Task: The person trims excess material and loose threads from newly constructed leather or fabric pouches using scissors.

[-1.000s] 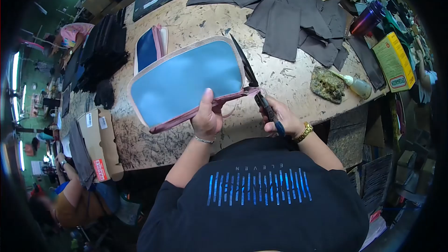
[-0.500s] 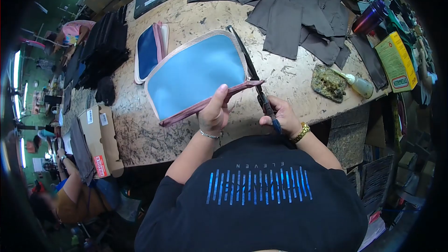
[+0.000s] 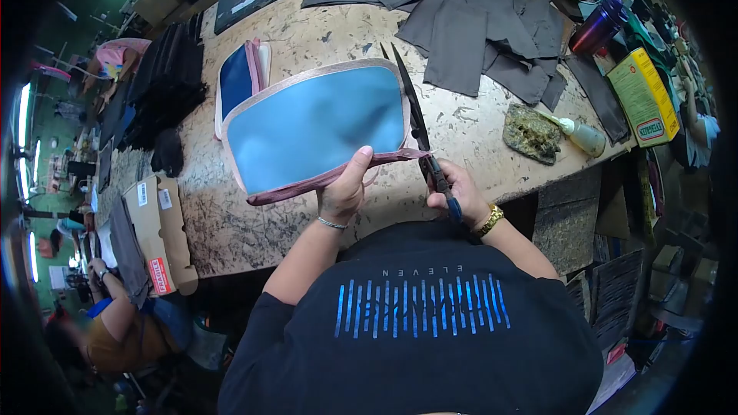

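Observation:
My left hand (image 3: 344,188) grips a blue panel (image 3: 319,123) with a pale pink border, thumb on top and fingers underneath. A mauve zipper-like strip (image 3: 307,181) runs along the panel's near edge, its loose end reaching past the right corner. In my right hand (image 3: 461,190) is a pair of long dark scissors (image 3: 419,119) with blue on the handle, pointing away from me. The blades are slightly apart at the tips and lie right along the panel's right edge, close to the strip's end. My right fingers wrap around the handles.
Behind the panel lies a dark blue panel (image 3: 236,83) with pink strips. Dark fabric pieces (image 3: 455,46) spread over the worktable (image 3: 231,234). To the right are a glue-crusted block (image 3: 530,134), a bottle (image 3: 586,137) and a yellow box (image 3: 647,100). Another person (image 3: 123,330) sits at left.
The panel has tilted flatter and shifted slightly left and down. The scissor blades have come apart at the tips, and the strip's end sits lower against them.

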`<state>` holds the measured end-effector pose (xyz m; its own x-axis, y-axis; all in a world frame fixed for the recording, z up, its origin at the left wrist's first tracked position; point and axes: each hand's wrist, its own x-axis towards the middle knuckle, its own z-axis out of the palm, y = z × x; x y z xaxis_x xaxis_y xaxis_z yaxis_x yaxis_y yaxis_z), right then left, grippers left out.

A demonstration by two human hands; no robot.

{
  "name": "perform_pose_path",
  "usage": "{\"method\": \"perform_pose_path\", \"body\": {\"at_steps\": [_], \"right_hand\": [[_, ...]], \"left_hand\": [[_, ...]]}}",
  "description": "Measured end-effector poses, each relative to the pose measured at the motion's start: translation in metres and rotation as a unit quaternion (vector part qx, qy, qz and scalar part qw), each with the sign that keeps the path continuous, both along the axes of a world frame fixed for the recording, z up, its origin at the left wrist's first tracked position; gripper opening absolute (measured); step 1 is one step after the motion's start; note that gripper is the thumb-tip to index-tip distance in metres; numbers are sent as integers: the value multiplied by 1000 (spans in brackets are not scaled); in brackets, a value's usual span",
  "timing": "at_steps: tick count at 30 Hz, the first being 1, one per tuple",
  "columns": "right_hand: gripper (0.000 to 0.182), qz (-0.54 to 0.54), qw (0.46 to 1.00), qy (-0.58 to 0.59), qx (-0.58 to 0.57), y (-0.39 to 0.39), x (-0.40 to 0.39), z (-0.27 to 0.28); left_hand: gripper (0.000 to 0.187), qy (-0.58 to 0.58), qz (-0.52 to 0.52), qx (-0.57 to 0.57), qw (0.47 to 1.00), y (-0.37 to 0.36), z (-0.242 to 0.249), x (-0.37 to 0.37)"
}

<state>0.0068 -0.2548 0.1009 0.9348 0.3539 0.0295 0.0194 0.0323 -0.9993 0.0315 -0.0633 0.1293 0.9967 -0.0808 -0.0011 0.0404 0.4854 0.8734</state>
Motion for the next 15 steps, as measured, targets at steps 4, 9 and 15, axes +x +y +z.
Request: {"method": "perform_pose_path", "body": {"at_steps": [4, 9, 15], "right_hand": [[45, -18, 999, 36, -17, 3, -9, -3], [42, -22, 999, -12, 46, 10, -6, 0], [47, -34, 999, 27, 5, 3, -14, 1]], "left_hand": [[19, 17, -25, -34, 999, 1, 11, -4], [20, 2, -39, 73, 997, 3, 8, -7], [25, 13, -67, 48, 996, 6, 19, -9]]}}
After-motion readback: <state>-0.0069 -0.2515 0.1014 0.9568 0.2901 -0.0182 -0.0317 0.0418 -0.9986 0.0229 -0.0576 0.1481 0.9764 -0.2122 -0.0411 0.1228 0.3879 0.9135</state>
